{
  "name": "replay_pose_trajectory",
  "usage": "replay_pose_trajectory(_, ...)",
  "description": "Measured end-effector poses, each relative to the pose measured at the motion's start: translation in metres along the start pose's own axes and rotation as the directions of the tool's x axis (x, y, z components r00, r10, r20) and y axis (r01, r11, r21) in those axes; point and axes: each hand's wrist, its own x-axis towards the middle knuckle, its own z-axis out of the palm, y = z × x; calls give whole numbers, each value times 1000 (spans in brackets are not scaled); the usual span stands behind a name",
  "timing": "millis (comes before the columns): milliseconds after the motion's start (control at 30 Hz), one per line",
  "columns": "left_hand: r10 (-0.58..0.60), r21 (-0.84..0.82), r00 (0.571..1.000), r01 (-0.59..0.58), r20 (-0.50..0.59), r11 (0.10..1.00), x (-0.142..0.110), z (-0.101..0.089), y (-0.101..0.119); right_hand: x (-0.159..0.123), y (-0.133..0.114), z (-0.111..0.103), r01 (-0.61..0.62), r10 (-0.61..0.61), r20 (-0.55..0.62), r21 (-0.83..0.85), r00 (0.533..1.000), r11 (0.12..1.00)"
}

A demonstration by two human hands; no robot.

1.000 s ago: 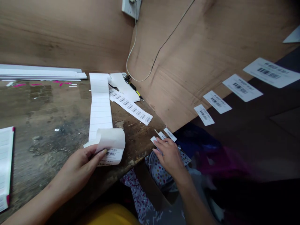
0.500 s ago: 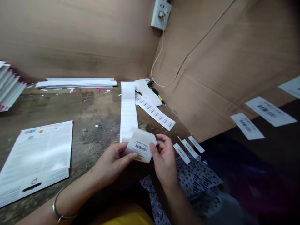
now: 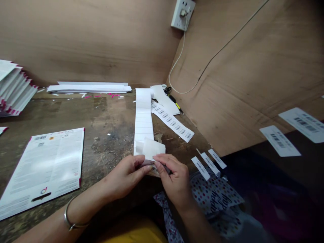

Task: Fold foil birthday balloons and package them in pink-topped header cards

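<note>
- Pinches the curled near end of a label strip [image 3: 144, 130] between left-hand [image 3: 126, 175] thumb and fingers, close to the front edge of the table [image 3: 116, 116].
- Grips the right side of that same end between right-hand [image 3: 176, 175] thumb and forefinger, with no wide gap.
- Runs back from both hands along the tabletop, beside a printed barcode strip [image 3: 173, 121].
- Has three labels [image 3: 209, 163] at the table edge, right of the right hand.
- Has a white packet [image 3: 50, 165] lying flat to the left.
</note>
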Motion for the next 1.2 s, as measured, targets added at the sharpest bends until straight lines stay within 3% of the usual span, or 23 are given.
replay_pose_trajectory(100,9,-23,999,-9,31,1000,2,2,-1,-4,0,10,-48,49,-74,9,996,999)
replay_pose_trajectory(167,-4,-52,998,7,58,999,2,2,-2,-5,5,10,-183,192,-141,76,971,980)
replay_pose_trajectory(200,-19,-60,997,23,72,998,2,2,-2,-4,9,6,-261,284,-198,132,938,956)
replay_pose_trajectory(267,-55,-50,994,60,90,997,1,1,-2,-4,22,-13,-349,414,-393,229,821,909)
replay_pose_trajectory(300,-72,-38,994,76,77,996,1,1,-2,-4,30,-28,-348,411,-523,220,747,911)
replay_pose_trajectory(333,-90,-33,995,91,47,995,2,0,-2,-6,37,-44,-329,336,-649,137,683,934)
replay_pose_trajectory(367,-111,-40,994,111,-3,993,2,0,-2,-10,43,-61,-303,192,-733,-20,653,953)
replay_pose_trajectory(400,-134,-60,989,130,-65,990,3,-1,-1,-15,49,-76,-267,16,-741,-222,671,938)
replay_pose_trajectory(467,-179,-108,967,161,-183,981,5,-1,-1,-30,57,-96,-128,-260,-535,-582,804,803)
replay_pose_trajectory(533,-202,-131,952,175,-229,976,7,-1,-1,-46,63,-99,54,-306,-230,-712,924,700)
replay_pose_trajectory(600,-206,-130,952,180,-225,975,7,0,-1,-58,68,-90,152,-236,-26,-695,971,703)
replay_pose_trajectory(700,-204,-121,956,181,-210,976,7,0,-2,-65,67,-79,172,-138,104,-651,985,740)
replay_pose_trajectory(767,-198,-115,957,177,-211,978,6,-1,-3,-63,59,-81,143,-83,121,-658,989,739)
replay_pose_trajectory(833,-186,-117,960,164,-209,980,6,0,-3,-58,47,-86,67,-63,30,-667,998,742)
replay_pose_trajectory(900,-164,-131,968,141,-190,981,6,2,-1,-48,33,-84,-101,-8,-179,-593,984,799)
replay_pose_trajectory(967,-141,-159,978,117,-154,980,6,6,3,-36,20,-70,-286,190,-287,-342,939,895)
replay_pose_trajectory(1000,-135,-174,982,111,-133,979,6,8,5,-29,15,-59,-358,313,-248,-166,917,919)
replay_pose_trajectory(1033,-131,-191,985,108,-114,976,6,9,8,-22,10,-46,-410,407,-170,19,897,912)
replay_pose_trajectory(1100,-125,-215,989,105,-82,971,4,9,11,-9,4,-20,-443,486,-59,324,872,836)
replay_pose_trajectory(1200,-81,-191,996,71,-42,979,1,6,12,3,6,1,-456,541,-44,485,840,746)
